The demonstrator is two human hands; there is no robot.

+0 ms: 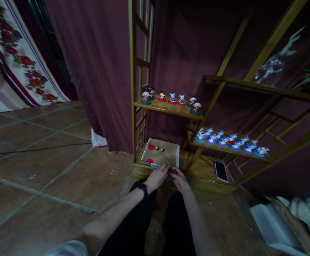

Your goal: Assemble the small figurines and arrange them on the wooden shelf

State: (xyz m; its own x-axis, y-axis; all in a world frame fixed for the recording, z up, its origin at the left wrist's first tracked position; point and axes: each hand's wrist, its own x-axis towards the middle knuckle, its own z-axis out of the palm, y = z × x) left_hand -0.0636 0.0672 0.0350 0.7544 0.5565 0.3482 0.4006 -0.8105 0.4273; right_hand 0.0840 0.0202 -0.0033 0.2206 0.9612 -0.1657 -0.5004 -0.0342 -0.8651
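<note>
My left hand (158, 176) and my right hand (179, 179) meet just in front of a shallow cardboard box (168, 153) on the lowest wooden shelf. Both hands pinch one small dark object (171, 171) between their fingertips; I cannot make out what it is. A dark band sits on my left wrist. Inside the box lie two red discs (150, 147) and a few small dark pieces (159, 148).
Small figurines on red and blue bases (171, 98) stand on the upper shelf; several blue-based figurines (229, 141) fill the lower right shelf. A phone (221, 171) lies right of the box. A dark red curtain hangs behind, with tiled floor to the left.
</note>
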